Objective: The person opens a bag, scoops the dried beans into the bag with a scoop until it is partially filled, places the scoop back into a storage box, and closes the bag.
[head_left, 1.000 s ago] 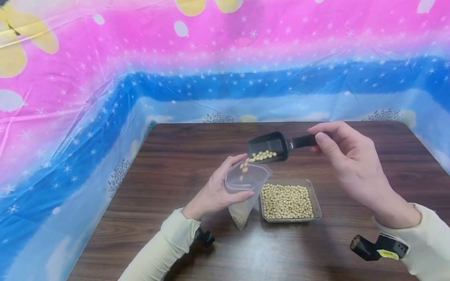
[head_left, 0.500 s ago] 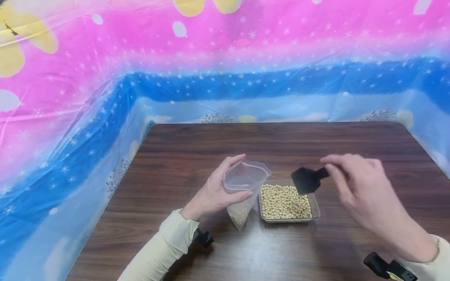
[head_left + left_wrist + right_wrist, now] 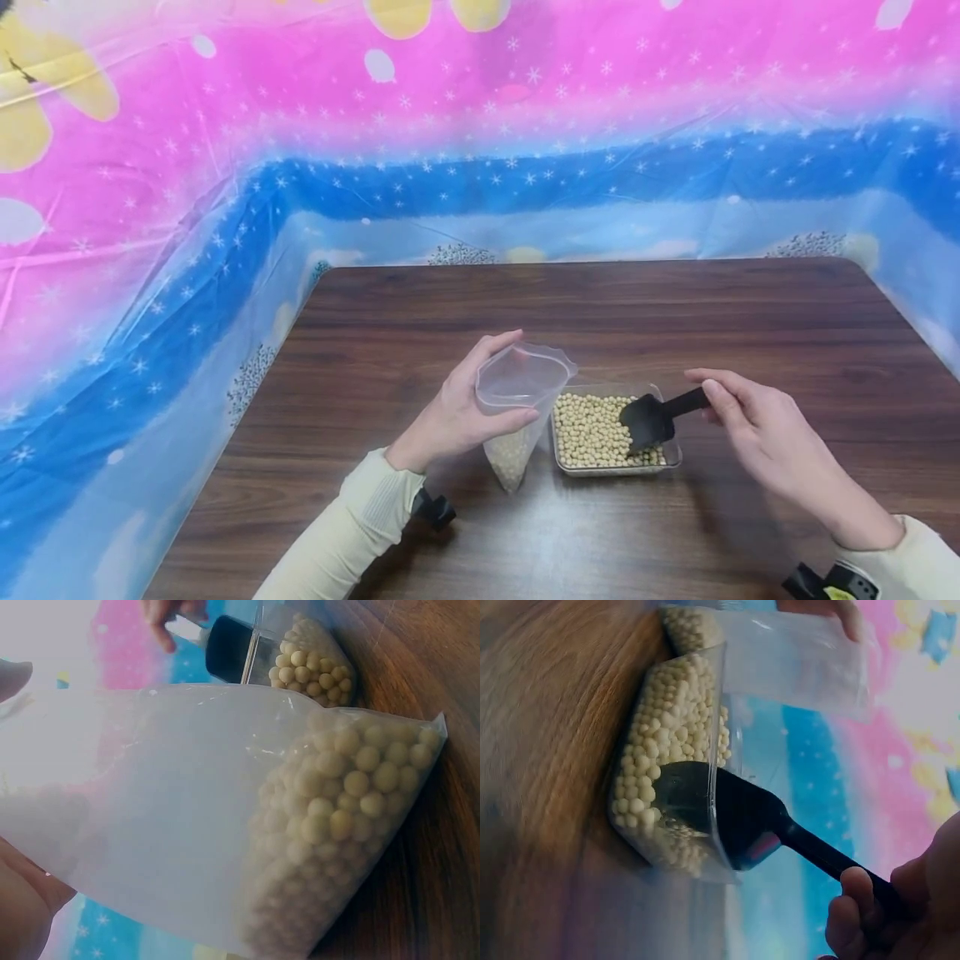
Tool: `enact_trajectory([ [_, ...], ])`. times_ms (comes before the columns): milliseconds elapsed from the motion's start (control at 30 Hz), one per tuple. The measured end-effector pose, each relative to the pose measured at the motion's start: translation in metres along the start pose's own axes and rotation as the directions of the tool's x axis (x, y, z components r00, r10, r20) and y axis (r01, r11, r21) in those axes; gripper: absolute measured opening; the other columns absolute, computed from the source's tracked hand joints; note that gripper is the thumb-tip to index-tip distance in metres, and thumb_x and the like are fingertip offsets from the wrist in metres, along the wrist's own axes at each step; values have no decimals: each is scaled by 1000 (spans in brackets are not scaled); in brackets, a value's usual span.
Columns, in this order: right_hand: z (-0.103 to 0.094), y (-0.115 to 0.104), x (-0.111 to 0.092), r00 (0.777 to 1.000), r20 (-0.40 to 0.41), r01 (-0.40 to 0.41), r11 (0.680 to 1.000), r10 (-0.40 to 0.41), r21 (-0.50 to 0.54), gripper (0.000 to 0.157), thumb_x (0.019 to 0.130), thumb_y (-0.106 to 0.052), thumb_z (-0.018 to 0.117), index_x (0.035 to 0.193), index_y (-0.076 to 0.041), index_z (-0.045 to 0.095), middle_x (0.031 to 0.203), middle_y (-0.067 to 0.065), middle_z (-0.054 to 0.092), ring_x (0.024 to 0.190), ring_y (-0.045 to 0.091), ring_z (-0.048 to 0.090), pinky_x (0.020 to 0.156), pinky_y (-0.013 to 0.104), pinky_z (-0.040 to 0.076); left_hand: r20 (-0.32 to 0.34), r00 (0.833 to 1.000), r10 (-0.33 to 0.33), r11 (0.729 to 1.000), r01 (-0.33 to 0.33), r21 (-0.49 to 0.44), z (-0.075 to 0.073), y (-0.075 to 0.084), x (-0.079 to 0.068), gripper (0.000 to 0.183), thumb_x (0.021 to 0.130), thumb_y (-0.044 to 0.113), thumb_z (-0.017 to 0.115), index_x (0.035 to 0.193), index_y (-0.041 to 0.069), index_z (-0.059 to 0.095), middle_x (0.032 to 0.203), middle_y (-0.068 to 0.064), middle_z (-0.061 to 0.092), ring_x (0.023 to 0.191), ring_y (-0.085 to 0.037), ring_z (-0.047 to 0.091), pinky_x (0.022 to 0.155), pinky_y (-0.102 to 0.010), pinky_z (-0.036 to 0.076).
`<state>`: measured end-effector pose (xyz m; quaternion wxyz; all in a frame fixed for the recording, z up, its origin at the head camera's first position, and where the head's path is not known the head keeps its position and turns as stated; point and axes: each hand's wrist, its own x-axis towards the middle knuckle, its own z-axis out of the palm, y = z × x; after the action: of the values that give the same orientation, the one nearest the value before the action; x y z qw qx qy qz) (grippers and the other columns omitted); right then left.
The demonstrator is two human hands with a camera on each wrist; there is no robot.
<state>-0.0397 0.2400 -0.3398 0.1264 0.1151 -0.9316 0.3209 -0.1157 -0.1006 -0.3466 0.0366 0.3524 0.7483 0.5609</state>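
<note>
**Draped cloth [image 3: 450,183] and wood-grain table [image 3: 420,308]: a bag [image 3: 528,379] partly filled from a tub [image 3: 615,472]**

Behind the table we see the cloth, pink above and blue below, scattered with white snowflakes. On the tabletop, near the middle, stands the clear tub, holding pale round beans [image 3: 588,425]; the translucent bag is held upright just to its left, its lower end apparently on the wood.

The left hand [image 3: 468,404] is clamped on the upper part of the bag, thumb at the near side and fingers at the far side, so that the mouth gapes. The right hand [image 3: 772,442] is closed on the handle of a black scoop [image 3: 648,421], whose blade sits inside the tub, at its right end, among the beans. Whether the blade carries a load we cannot tell.

As to progress, we note in the left wrist view that beans fill the bag's lower portion, while its upper portion shows none. The tub, for its part, retains a broad layer, thinner at the right end, as the right wrist view shows. We therefore judge the filling to be under way and incomplete: a share of the beans is in the bag, there is room for more, and the mouth is not yet closed. The step in hand appears to be the loading of the scoop.
</note>
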Motion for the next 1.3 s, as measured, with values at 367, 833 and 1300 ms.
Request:
enact_trajectory([
  [367, 22, 34, -9, 946, 180, -316, 887, 269, 336, 35, 105, -20, 43, 122, 7, 58, 83, 9, 65, 72, 10, 60, 64, 23, 49, 7, 1000, -6, 1000, 6, 0, 0, -3, 0, 84, 80, 17, 81, 147, 33, 34, 130, 0, 50, 108, -24, 58, 89, -42, 53],
  [833, 24, 52, -10, 889, 221, -458, 753, 401, 472, 41, 107, -24, 33, 126, 7, 51, 84, 2, 61, 77, 10, 56, 71, 24, 48, -8, 1000, -17, 1000, 17, -15, 2, -1, 0, 81, 81, 15, 80, 147, 28, 35, 131, -2, 51, 108, -25, 59, 89, -42, 53],
  [1300, -39, 32, 19, 966, 142, -220, 398, 216, 891, 27, 103, -19, 48, 119, -4, 61, 91, 2, 60, 81, 13, 59, 74, 23, 49, -16, 1000, -26, 999, 26, -25, 2, -2, 0, 80, 81, 16, 80, 146, 31, 36, 131, 0, 52, 109, -23, 59, 89, -41, 53],
])
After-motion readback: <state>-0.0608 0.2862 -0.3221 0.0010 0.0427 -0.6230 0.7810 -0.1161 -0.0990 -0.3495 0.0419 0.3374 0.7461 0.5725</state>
